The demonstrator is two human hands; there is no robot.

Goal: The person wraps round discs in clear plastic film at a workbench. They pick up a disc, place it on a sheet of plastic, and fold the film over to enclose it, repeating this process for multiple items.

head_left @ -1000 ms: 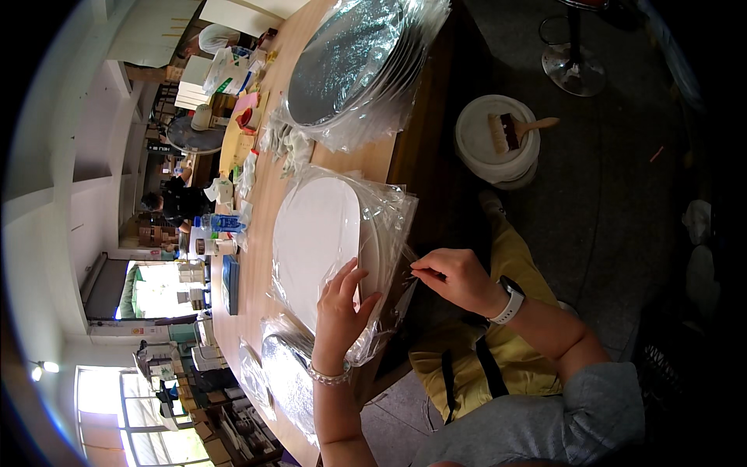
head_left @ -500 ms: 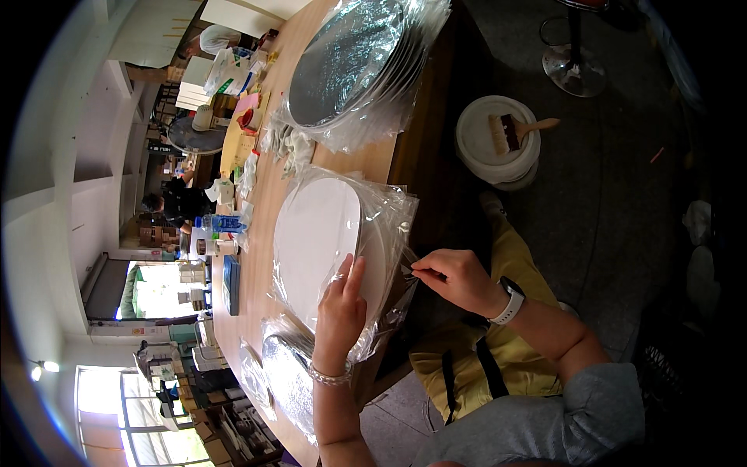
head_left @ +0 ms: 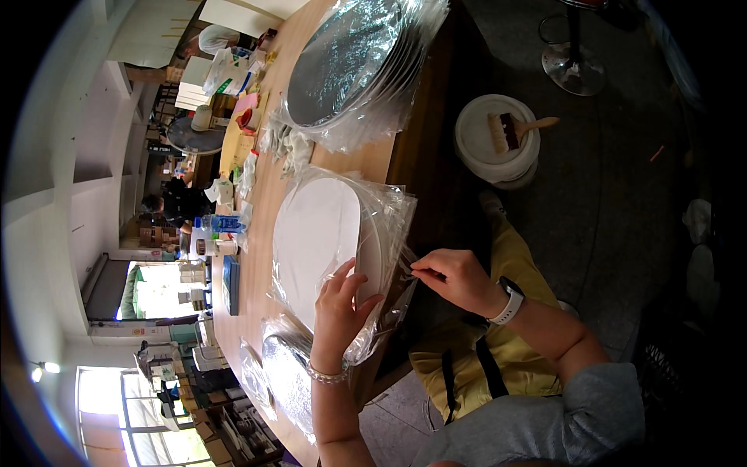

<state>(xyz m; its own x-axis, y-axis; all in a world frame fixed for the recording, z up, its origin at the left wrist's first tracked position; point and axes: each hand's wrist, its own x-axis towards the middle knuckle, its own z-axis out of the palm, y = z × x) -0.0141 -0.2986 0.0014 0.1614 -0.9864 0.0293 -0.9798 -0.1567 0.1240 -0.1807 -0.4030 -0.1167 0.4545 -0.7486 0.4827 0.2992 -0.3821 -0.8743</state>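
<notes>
Stack: round white boards wrapped in clear crinkled plastic (head_left: 319,233), lying flat on the long wooden table (head_left: 257,311), close to its near edge, just in front of the seated person.
Wrap: loose clear film bunched at the stack's right rim, overhanging the table edge.
Left hand (head_left: 342,307): resting on top of the stack at its near rim, fingers spread and laid flat over the film and board edge (pressing, not closed around anything); beaded bracelet at the wrist.
Right hand (head_left: 455,280): just beside the stack's right rim, off the table edge, thumb and fingertips pinched narrowly on a strip of the clear film; pale watch at the wrist.
Beyond the stack: a larger pile of round silver boards in clear plastic (head_left: 350,62), farther along the same table, well apart from both hands.
Nearer end: another silver round in plastic (head_left: 288,373), just beside the left forearm.
Left of the stack: small bottles and a dark blue flat box (head_left: 231,284), near the table's far side.
Floor to the right: white bucket with a wooden-handled brush on its lid (head_left: 498,140), well apart from the table (a chrome stool base (head_left: 576,62) stands behind it).
</notes>
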